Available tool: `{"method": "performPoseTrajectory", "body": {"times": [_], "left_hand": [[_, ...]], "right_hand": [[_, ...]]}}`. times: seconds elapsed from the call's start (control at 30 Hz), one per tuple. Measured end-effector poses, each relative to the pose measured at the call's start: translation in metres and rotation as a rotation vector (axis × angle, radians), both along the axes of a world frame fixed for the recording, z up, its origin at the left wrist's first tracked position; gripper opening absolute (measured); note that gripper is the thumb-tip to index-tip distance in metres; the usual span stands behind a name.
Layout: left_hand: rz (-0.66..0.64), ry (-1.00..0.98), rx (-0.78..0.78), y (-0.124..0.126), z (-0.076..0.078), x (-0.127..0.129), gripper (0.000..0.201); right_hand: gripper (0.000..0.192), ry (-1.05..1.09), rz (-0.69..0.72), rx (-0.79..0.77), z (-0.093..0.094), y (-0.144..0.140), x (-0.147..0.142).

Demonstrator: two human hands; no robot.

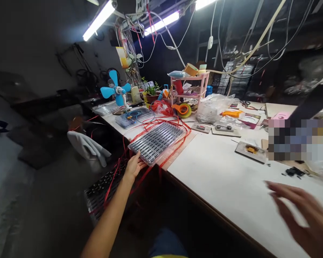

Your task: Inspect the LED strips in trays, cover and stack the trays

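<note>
My left hand (134,165) grips the near left corner of a clear plastic tray (157,140) with rows of dark, shiny, rod-like parts. Its thumb lies on the rim, and the fingers go underneath, partly hidden. The tray rests at the table's front edge, with loose red plastic strapping (184,141) around it. On the far right my right hand (303,208) hovers over the white tabletop (212,179), slightly blurred. Thumb and fingers are apart there with nothing between them. Small black parts (294,172) lie beyond it, beside a flat metal fixture (250,151) with a yellow piece.
Behind the tray are another tray (134,117) with a blue cable on it, a blue fan (117,89) and a pink shelf (190,86) with tape rolls. Plastic bags (215,107) cover part of the back. Below the edge, more dark trays (104,190) stand at left.
</note>
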State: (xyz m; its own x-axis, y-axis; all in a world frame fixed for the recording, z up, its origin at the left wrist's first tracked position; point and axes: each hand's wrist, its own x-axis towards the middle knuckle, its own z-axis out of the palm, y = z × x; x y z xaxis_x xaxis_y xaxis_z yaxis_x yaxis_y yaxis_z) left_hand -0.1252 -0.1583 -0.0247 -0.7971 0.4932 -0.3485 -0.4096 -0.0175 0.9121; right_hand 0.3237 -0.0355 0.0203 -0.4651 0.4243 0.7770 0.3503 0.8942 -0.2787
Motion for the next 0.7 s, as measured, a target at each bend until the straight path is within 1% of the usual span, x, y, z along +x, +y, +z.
{"method": "performPoseTrajectory", "body": {"times": [0.07,0.1,0.17,0.23,0.3,0.37,0.4,0.47,0.53,0.6,0.7], "left_hand": [[-0.021,0.012,0.008,0.011,0.002,-0.003,0.031],[-0.023,0.022,0.011,0.013,0.003,-0.004,0.030],[-0.003,0.039,0.014,0.005,0.006,-0.005,0.027],[0.051,0.043,0.002,-0.017,0.008,-0.007,0.020],[0.119,0.037,-0.022,-0.051,0.008,-0.011,0.019],[0.187,-0.001,-0.072,-0.088,0.003,-0.014,0.020],[0.237,-0.040,-0.104,-0.106,-0.002,-0.015,0.023],[0.275,-0.101,-0.131,-0.132,-0.015,-0.017,0.033],[0.274,-0.138,-0.139,-0.146,-0.033,-0.019,0.041],[0.246,-0.152,-0.141,-0.147,-0.052,-0.023,0.045],[0.198,-0.189,-0.167,-0.135,-0.078,-0.029,0.047]], "right_hand": [[0.045,-0.146,0.117,0.043,0.002,0.008,-0.039],[0.046,-0.220,0.169,0.052,0.003,0.014,-0.060],[0.037,-0.315,0.208,0.029,0.007,0.029,-0.102],[0.031,-0.396,0.204,-0.069,0.007,0.046,-0.141],[0.031,-0.442,0.212,-0.211,0.004,0.062,-0.178],[0.031,-0.460,0.234,-0.291,-0.002,0.074,-0.219],[0.031,-0.465,0.252,-0.319,-0.006,0.078,-0.240],[0.029,-0.473,0.295,-0.379,-0.014,0.082,-0.285],[0.026,-0.471,0.326,-0.458,-0.018,0.081,-0.325],[0.026,-0.449,0.329,-0.547,-0.019,0.080,-0.355],[0.036,-0.414,0.328,-0.707,-0.014,0.083,-0.378]]}}
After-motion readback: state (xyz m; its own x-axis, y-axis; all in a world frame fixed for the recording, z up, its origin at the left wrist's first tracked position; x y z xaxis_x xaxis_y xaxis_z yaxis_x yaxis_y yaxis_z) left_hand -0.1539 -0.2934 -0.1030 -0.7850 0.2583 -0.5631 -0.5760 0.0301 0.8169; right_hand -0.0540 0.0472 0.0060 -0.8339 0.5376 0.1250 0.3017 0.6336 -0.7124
